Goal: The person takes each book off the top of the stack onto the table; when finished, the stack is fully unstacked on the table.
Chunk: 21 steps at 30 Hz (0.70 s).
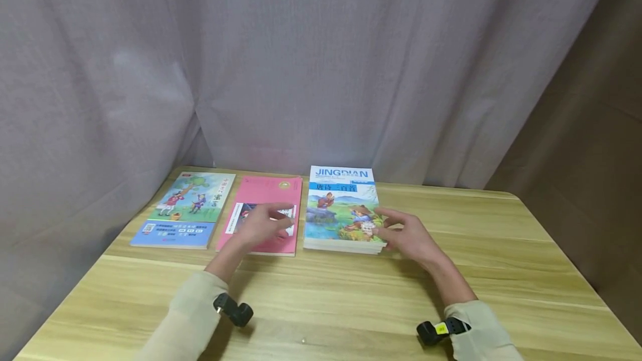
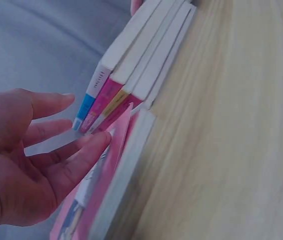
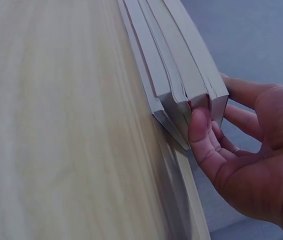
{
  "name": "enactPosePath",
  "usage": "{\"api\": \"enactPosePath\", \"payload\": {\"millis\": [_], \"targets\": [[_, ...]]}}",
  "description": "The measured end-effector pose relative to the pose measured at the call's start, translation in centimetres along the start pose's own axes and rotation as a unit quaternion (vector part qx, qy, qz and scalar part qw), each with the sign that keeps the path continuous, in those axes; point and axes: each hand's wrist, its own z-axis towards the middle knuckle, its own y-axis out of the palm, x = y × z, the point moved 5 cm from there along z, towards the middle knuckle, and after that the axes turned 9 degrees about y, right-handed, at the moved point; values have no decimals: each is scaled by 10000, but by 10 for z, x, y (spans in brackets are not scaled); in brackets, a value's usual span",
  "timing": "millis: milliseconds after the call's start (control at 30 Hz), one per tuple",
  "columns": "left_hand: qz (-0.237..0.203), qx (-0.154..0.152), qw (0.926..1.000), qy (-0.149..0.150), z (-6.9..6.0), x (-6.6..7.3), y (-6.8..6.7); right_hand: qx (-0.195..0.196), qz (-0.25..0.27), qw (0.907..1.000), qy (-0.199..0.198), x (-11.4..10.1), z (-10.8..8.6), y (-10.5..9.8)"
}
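Note:
A book [image 1: 341, 205] with a blue-titled, illustrated cover tops a stack of several books whose page edges [image 3: 169, 55] show in the right wrist view. My right hand [image 1: 411, 238] is at the stack's right edge and pinches the top book near its front corner. One digit lies over the cover and another presses against the side of the stack. Over a pink book [image 1: 271, 187] hovers my left hand [image 1: 263, 226], its fingers loosely bent with nothing between them. In the left wrist view the pink book's cover [image 2: 119, 150] is slightly raised along one edge.
Left of the pink book lies another book [image 1: 175, 234] with a green and blue cover. All the books rest near the back of the wooden table [image 1: 321, 305]. A grey curtain [image 1: 301, 71] hangs behind the table's back edge.

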Motion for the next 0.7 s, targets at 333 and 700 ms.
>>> {"api": "enactPosePath", "payload": {"millis": [333, 700], "targets": [[-706, -227, 9972, 39, 10, 2, 24, -308, 279, 9990, 161, 1, -3, -13], [-743, -307, 9965, -224, 13, 2, 35, -1113, 482, 9924, 196, 7, -10, -25]]}}
